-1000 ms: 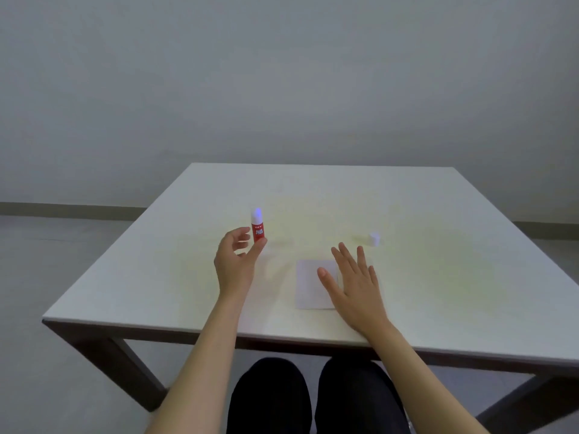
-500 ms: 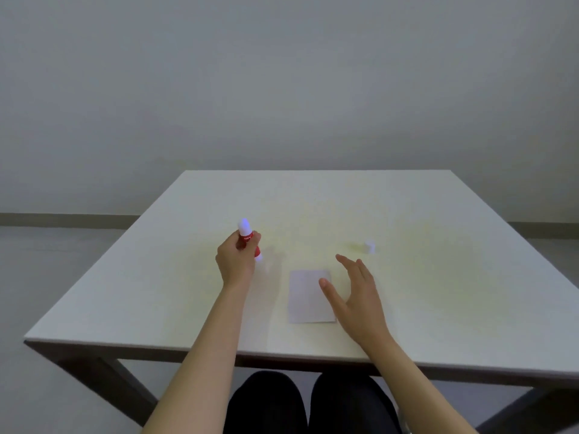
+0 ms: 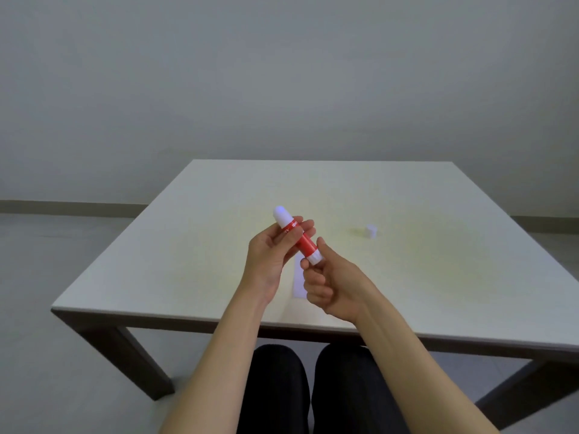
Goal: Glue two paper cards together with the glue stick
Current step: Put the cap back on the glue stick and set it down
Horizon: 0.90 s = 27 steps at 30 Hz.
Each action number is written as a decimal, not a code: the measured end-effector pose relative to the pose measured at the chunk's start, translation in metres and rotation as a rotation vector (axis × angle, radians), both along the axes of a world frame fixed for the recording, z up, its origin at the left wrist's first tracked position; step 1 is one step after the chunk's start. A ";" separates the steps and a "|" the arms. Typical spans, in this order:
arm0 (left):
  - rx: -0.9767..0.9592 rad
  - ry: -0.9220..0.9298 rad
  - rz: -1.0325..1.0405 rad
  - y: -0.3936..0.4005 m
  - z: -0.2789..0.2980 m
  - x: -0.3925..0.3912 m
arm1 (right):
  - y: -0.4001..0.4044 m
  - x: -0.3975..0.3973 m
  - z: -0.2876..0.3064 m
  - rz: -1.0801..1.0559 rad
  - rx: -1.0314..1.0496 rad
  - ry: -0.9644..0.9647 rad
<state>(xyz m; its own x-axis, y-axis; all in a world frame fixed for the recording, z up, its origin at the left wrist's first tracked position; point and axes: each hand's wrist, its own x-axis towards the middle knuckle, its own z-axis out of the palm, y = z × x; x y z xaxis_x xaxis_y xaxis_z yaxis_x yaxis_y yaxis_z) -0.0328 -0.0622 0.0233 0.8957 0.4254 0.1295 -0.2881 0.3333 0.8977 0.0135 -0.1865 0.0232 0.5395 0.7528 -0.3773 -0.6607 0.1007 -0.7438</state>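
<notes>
The left hand (image 3: 275, 255) grips the upper barrel of the red-and-white plastic glue stick (image 3: 297, 239), held tilted above the white table (image 3: 194, 245). The right hand (image 3: 332, 283) pinches its white base, probably to twist the glue out or back. The white paper card (image 3: 298, 281) lies directly beneath; the small white cap (image 3: 371, 230) stands well apart, clear of the working area.

Above the near middle of the table (image 3: 188, 245), the glue stick (image 3: 297, 238) is held tilted, its upper end toward 11 o'clock and its lower end toward 5. The left hand (image 3: 272, 255) grips its upper part, the right hand (image 3: 332, 283) its lower end. The paper card (image 3: 297, 283) lies flat beneath the hands; the small cap (image 3: 370, 230) stands well apart at 2 o'clock.
</notes>
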 end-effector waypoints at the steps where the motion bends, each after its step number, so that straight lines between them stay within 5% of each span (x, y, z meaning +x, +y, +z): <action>1: 0.007 0.006 0.017 -0.001 0.002 -0.001 | 0.000 -0.003 0.001 -0.018 0.016 -0.020; 3: 0.005 0.021 0.059 -0.004 0.008 -0.001 | 0.002 -0.006 -0.001 -0.137 0.012 -0.163; 7: -0.090 0.048 0.101 -0.011 0.016 0.003 | 0.007 -0.013 -0.012 -0.530 -0.279 -1.042; 9: -0.073 0.062 0.117 -0.015 0.017 0.004 | 0.005 -0.012 -0.020 -0.601 -0.363 -1.284; 11: -0.057 0.074 0.124 -0.017 0.017 0.003 | 0.001 -0.008 -0.021 -0.578 -0.360 -1.220; 15: -0.035 0.071 0.116 -0.013 0.020 0.002 | -0.008 -0.003 0.002 -0.131 -0.035 -0.267; 17: 0.002 0.080 0.114 -0.014 0.021 0.001 | -0.011 0.000 0.003 -0.041 0.067 -0.140; 19: 0.020 0.080 0.125 -0.015 0.023 0.001 | -0.008 -0.002 0.001 -0.129 0.067 -0.305; 23: -0.015 0.082 0.151 -0.015 0.025 0.002 | -0.001 -0.009 -0.015 -0.471 -0.311 -1.189; 25: 0.001 0.110 0.174 -0.018 0.022 0.002 | -0.001 -0.009 -0.023 -0.494 -0.439 -1.343; 27: -0.009 0.134 0.181 -0.020 0.018 0.001 | -0.003 -0.007 -0.024 -0.443 -0.406 -1.212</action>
<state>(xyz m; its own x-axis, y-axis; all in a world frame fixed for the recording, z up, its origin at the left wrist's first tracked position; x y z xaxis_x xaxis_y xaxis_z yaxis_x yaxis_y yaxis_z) -0.0322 -0.0819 0.0410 0.8136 0.5813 0.0094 -0.2220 0.2957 0.9291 0.0068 -0.1895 -0.0007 0.8551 0.3801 0.3527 0.4570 -0.2313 -0.8588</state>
